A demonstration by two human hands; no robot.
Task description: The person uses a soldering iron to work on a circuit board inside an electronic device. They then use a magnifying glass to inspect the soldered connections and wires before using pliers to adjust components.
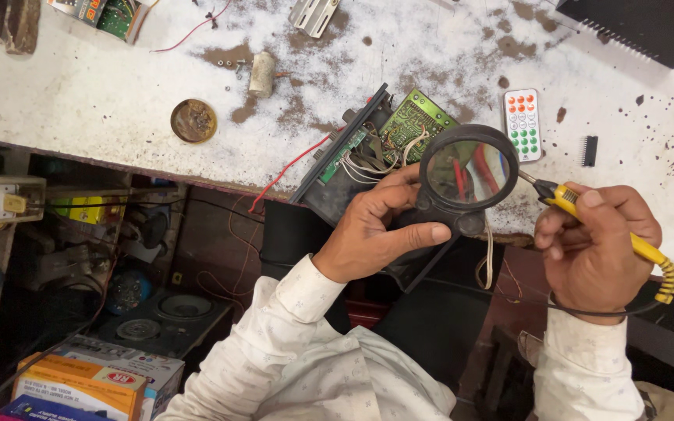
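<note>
At the bench edge the left hand [372, 234] grips a magnifier [466, 175] over the light, fragile-looking circuit board [411, 125], best held by its edges, while the right hand [594, 249] is closed around a yellow soldering iron [610, 230].

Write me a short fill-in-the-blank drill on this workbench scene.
1. The left hand holds a round black ____ over the wiring.
2. The right hand grips a soldering iron with a ____ handle.
3. The white remote lies on the ____ beside the green circuit board.

Missing words: magnifying glass; yellow; table
</note>
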